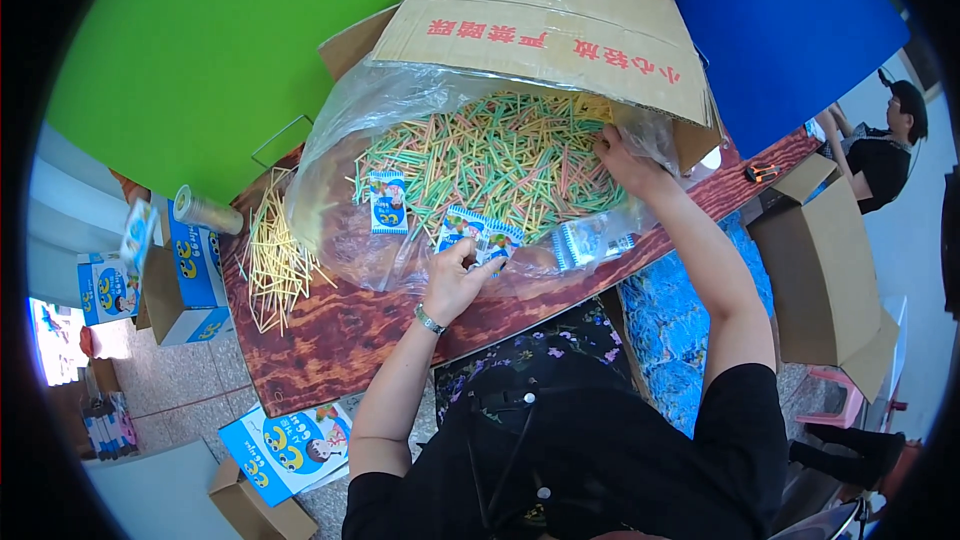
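A heap of thin pink, green and yellow snack sticks lies on clear plastic sheeting that comes out of a big cardboard box. At the heap's near edge my left hand is closed, thumb and fingers on two small blue-and-white packets lying side by side. My right hand reaches to the heap's right side, fingers curled in on the sticks; its fingertips are partly hidden. Another small packet rests on the heap's left. More packets lie near the right front.
Loose pale yellow sticks spread over the red-brown table at left, beside a clear round tub. Blue cartons stand beyond that end. Blue packaging and an open cardboard box are at right, near another person.
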Demonstrator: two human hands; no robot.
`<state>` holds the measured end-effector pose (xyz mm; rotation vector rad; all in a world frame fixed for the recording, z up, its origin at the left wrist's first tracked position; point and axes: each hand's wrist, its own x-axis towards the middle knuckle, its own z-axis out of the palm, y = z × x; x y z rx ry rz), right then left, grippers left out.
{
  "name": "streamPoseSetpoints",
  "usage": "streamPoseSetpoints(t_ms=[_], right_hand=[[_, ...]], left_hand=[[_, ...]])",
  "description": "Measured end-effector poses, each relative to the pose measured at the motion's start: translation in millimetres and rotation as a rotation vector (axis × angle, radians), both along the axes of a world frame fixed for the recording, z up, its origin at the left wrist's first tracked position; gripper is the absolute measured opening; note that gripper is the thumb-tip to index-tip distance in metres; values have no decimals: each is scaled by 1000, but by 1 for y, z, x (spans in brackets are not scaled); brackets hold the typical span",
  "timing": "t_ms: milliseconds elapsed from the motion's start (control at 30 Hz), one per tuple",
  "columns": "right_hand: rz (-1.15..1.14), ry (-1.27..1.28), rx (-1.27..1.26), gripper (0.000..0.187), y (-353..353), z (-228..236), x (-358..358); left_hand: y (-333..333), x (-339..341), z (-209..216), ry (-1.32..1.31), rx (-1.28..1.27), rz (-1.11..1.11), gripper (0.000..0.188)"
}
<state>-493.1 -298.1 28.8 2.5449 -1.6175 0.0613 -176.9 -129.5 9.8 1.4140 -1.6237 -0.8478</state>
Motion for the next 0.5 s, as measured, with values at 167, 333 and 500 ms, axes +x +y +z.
streamPoseSetpoints(t_ms=[167, 333, 500], right_hand=[[117, 131, 22, 25, -1, 9, 4], [136, 308, 163, 22, -12, 37, 3], [129, 265, 210, 19, -10, 67, 19]], left_hand=[[-1, -1, 9, 14, 2, 20, 39], [-1, 2, 12, 32, 18, 33, 35], [-4, 8, 11, 108, 77, 72, 21]])
